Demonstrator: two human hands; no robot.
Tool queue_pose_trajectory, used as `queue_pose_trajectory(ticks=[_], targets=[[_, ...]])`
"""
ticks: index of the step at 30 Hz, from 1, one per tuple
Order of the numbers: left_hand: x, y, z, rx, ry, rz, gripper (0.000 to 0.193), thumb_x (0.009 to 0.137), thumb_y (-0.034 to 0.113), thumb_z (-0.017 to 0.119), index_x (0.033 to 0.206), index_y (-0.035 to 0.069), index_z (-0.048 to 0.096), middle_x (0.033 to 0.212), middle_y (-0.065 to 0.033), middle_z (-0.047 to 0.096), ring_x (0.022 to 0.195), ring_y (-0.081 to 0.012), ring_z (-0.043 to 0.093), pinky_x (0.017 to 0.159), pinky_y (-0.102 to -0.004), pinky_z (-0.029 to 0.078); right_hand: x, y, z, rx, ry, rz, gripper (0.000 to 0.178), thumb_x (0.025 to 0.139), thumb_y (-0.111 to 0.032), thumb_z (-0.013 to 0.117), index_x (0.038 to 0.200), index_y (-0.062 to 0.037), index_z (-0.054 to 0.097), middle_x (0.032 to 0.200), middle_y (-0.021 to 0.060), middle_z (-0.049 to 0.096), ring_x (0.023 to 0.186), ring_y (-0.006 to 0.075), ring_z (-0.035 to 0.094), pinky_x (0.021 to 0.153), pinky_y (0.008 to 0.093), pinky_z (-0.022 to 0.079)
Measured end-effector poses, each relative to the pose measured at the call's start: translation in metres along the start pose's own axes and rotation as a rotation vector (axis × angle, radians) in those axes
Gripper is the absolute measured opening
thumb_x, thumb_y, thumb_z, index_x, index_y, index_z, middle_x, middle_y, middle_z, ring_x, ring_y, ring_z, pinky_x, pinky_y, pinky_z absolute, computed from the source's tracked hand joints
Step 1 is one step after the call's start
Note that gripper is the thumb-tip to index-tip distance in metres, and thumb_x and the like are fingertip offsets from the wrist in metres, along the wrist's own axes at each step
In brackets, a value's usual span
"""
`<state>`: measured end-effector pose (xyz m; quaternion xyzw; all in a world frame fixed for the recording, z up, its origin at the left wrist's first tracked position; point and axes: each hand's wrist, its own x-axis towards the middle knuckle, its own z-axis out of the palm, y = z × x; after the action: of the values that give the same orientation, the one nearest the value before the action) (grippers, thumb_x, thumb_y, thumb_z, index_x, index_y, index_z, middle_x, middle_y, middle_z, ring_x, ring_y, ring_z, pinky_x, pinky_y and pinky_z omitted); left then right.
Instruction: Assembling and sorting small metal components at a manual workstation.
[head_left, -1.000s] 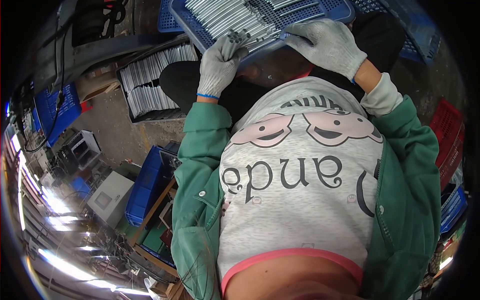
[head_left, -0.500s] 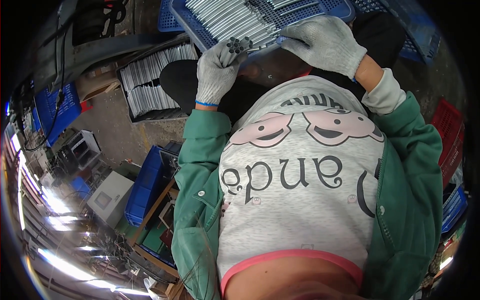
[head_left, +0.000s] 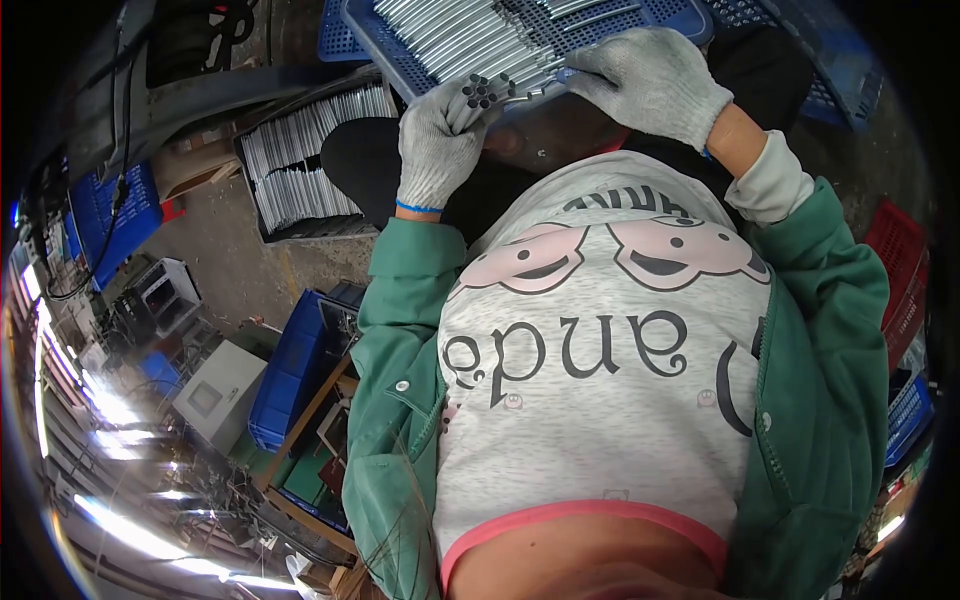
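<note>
My left hand (head_left: 438,150), in a grey-white knit glove, is closed round a bundle of metal tubes (head_left: 487,92). Their round open ends face up toward me. Just right of it, my right hand (head_left: 655,85), gloved alike, has thumb and fingers pinched together. A small blue piece (head_left: 567,74) shows at those fingertips. Between the hands a short thin metal piece (head_left: 527,96) sticks out beside the bundle; whether it joins the blue piece I cannot tell. Both hands are at the near edge of a blue plastic crate (head_left: 388,62), where many silvery tubes (head_left: 455,40) lie in rows.
At left on the floor stands a dark crate (head_left: 262,215) packed with more metal tubes. Blue crates (head_left: 285,385) and a pale control box (head_left: 220,395) are farther left. Red crates (head_left: 897,265) stand at the right edge. A dark machine frame (head_left: 230,95) spans the upper left.
My left hand and the tube bundle have shifted slightly to the right. The right hand keeps its pinch, almost in the same place.
</note>
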<state>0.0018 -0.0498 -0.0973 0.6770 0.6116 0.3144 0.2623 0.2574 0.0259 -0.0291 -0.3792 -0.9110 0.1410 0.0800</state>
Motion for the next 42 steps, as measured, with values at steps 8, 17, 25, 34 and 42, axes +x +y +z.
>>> queue_pose_trajectory(ticks=[8,17,25,34,42], targets=[[0.002,0.010,-0.003,0.246,0.067,0.052,0.030,0.066,0.005,0.076,0.095,0.009,0.073,0.079,-0.0066,0.071,0.065,-0.0235,0.064,0.070,-0.0331,0.052,0.008,-0.011,-0.016,0.060,-0.121,0.127,0.020,0.090,-0.026,0.064,0.090,-0.0114,0.077,0.076,0.0052,0.072,0.060,0.0218,0.064,0.060,0.0308,0.050],[-0.002,0.011,-0.002,0.193,0.069,0.076,0.024,0.069,0.004,0.077,0.093,0.007,0.074,0.081,-0.0047,0.072,0.068,-0.0218,0.064,0.071,-0.0314,0.050,0.009,-0.001,-0.007,0.113,-0.195,0.079,0.021,0.089,-0.026,0.065,0.093,-0.0115,0.079,0.075,0.0055,0.072,0.059,0.0228,0.063,0.061,0.0324,0.051],[-0.002,0.007,-0.001,0.176,0.086,0.166,0.021,0.072,0.005,0.078,0.093,0.006,0.074,0.084,-0.0050,0.073,0.069,-0.0207,0.065,0.069,-0.0317,0.050,0.007,0.004,0.008,0.108,-0.112,0.101,0.022,0.089,-0.028,0.065,0.097,-0.0125,0.079,0.078,0.0064,0.073,0.061,0.0233,0.064,0.062,0.0330,0.052],[0.003,0.005,0.004,0.238,0.078,-0.014,0.022,0.078,0.015,0.077,0.098,0.007,0.073,0.086,-0.0069,0.074,0.070,-0.0250,0.067,0.065,-0.0356,0.052,0.005,0.011,0.018,0.278,0.000,0.177,0.025,0.091,-0.031,0.065,0.099,-0.0123,0.079,0.084,0.0063,0.075,0.065,0.0250,0.067,0.064,0.0340,0.053],[0.033,-0.006,0.031,0.493,-0.113,-0.349,0.020,0.079,0.018,0.068,0.099,0.014,0.070,0.078,-0.0103,0.071,0.072,-0.0347,0.068,0.068,-0.0416,0.054,0.002,0.010,0.019,0.097,-0.028,0.230,0.025,0.091,-0.033,0.065,0.101,-0.0133,0.078,0.086,0.0072,0.076,0.065,0.0262,0.068,0.064,0.0345,0.054]])
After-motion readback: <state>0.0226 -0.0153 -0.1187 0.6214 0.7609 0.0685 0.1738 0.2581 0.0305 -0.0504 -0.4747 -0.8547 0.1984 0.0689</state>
